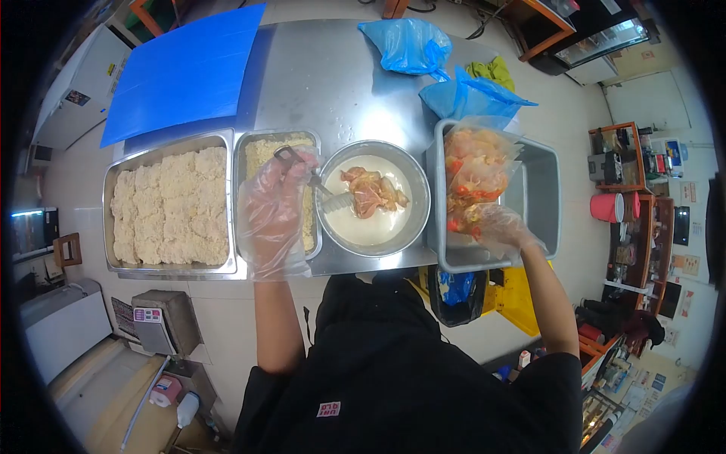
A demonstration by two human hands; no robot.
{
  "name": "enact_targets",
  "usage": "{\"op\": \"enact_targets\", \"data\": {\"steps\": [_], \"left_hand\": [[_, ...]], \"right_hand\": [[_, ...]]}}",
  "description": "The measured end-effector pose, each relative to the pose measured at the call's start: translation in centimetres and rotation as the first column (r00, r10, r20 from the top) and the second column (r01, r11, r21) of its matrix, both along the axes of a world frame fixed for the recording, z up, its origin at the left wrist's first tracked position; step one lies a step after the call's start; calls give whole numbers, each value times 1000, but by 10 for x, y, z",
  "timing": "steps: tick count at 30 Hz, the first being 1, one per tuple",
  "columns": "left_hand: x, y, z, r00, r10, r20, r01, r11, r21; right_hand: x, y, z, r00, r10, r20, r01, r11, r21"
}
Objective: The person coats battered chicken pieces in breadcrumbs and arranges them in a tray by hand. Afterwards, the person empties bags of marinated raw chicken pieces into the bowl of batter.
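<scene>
My left hand (276,200), in a clear plastic glove, is closed around metal tongs (325,189) above the crumb tray (316,246). The tongs' ridged end reaches over the round metal bowl (425,189). Pale raw meat pieces (370,193) lie in the bowl's creamy white liquid. In the grey bin (546,193), my right hand (503,225), also gloved, touches the lower end of a clear plastic bag (508,151) with raw meat and reddish bits (476,178). Its fingers look drawn together, but what they grip is hidden by glove and bag.
A large metal tray (231,197) of crumb-coated pieces (170,204) stands at the left. Behind it lies a blue sheet (185,72). Blue plastic bags (408,45) and a green cloth (495,72) are at the back right. Below the table's front edge is a black container (454,314).
</scene>
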State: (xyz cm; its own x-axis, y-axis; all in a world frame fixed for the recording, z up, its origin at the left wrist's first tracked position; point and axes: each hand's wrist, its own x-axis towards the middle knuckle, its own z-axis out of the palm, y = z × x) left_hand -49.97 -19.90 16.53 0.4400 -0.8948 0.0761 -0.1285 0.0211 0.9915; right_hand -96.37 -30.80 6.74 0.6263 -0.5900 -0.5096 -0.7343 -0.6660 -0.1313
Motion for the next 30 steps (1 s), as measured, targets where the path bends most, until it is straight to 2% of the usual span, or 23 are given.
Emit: {"op": "enact_targets", "data": {"steps": [2,5,8,11,14,20,22,23,25,27,30], "left_hand": [[1,0,-1,1000,-5,14,5,1000,10],[2,1,0,999,-20,34,19,999,39],[3,2,5,996,-32,80,27,998,58],[3,1,3,998,-22,62,20,999,29],[5,1,-3,999,-17,35,17,1000,14],[3,-3,4,993,-1,119,-3,1000,29],[1,-5,3,984,17,178,-20,1000,19],[0,-6,3,987,10,163,-13,1000,15],[0,-7,4,991,1,137,-2,1000,7],[1,-6,1,982,1,187,1,1000,-8],[1,-5,4,969,10,247,-11,1000,2]], "right_hand": [[45,2,54,988,-23,-152,8,995,-98],[50,3,67,998,-54,29,59,969,-239],[27,-4,54,999,44,29,-43,998,-43],[9,5,53,963,-244,117,242,970,30],[16,11,88,883,-467,-47,470,880,73],[78,13,174,855,-518,28,518,855,7],[117,14,184,894,-448,-16,448,893,29],[132,14,185,911,-412,-37,413,910,40],[138,16,138,937,-250,243,255,967,9],[170,14,119,940,-270,210,242,958,151],[205,14,71,926,-301,225,247,939,241]]}}
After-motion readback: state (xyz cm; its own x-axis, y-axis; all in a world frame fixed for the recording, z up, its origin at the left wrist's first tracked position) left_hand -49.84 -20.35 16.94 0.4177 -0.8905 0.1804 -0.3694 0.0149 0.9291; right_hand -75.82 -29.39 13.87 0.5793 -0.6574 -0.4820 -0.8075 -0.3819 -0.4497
